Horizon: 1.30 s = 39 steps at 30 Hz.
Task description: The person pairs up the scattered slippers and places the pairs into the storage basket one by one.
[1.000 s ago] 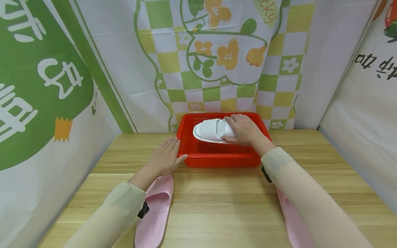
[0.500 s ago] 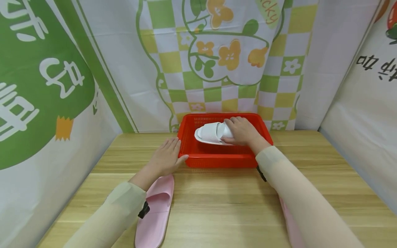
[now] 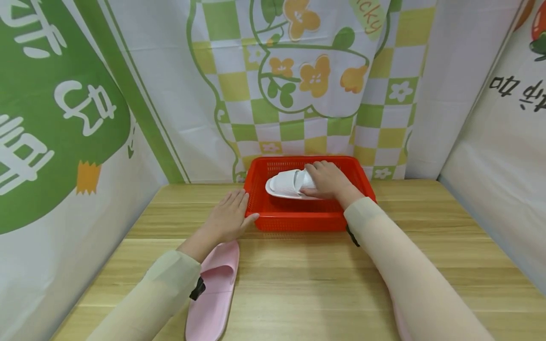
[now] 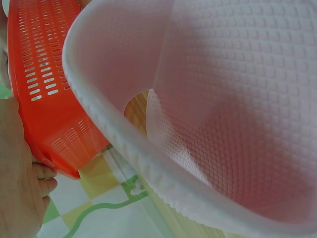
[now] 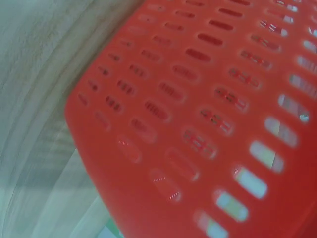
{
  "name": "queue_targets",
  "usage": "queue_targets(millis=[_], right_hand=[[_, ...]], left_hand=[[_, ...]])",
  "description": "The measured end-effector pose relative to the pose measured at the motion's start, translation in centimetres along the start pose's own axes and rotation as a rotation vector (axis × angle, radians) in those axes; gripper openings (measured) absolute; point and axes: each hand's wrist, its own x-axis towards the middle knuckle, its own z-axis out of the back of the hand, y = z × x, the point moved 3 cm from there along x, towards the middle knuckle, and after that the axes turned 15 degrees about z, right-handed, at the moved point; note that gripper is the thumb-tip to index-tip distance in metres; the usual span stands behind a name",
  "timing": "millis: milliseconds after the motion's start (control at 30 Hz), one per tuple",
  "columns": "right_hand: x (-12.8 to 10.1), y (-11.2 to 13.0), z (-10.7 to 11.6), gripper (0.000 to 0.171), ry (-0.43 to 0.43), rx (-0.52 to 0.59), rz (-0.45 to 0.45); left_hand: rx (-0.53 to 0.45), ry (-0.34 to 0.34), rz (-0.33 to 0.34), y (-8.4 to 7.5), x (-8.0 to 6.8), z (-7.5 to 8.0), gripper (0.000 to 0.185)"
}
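Note:
My right hand [image 3: 330,181] grips the heel end of a white slipper [image 3: 285,183], its thumb on the near side. The slipper lies lengthwise inside the red plastic basket [image 3: 303,222], strap up and toe pointing left. Against the basket's left corner rests my left hand [image 3: 226,217], fingers straight and thumb spread along the front rim. In the left wrist view that hand [image 4: 17,178] touches the basket's edge [image 4: 44,74]. Only the basket's slotted wall [image 5: 163,114] fills the right wrist view; the right hand is out of sight there.
A pink slipper [image 3: 212,303] lies under my left forearm, and its strap looms large in the left wrist view. My right sleeve mostly hides another pink slipper [image 3: 400,315]. The wooden table [image 3: 294,279] ends at a printed cloth wall [image 3: 307,132] behind the basket.
My right hand and forearm have shifted slightly left with the white slipper, which sits a little lower in the basket. The sleeve covers more of the right pink slipper. My left hand stays put.

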Motion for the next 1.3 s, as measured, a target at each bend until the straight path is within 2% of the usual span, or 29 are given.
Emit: queue_targets(millis=[300,533,867,1300], right_hand=[[0.9,0.2,-0.7,0.081,0.084,0.047,-0.026],[0.8,-0.2,-0.9,0.081,0.108,0.054,-0.062],[1.0,-0.4,-1.8,0.080,0.135,0.071,-0.071],[0.8,0.0,-1.9,0.080,0.191,0.118,-0.083]], left_hand=[[0.000,0.000,-0.004,0.1,0.1,-0.1,0.073],[0.006,-0.001,-0.004,0.0,0.0,0.1,0.073],[-0.002,0.010,-0.001,0.1,0.0,0.0,0.074],[-0.005,0.015,0.000,0.0,0.0,0.1,0.074]])
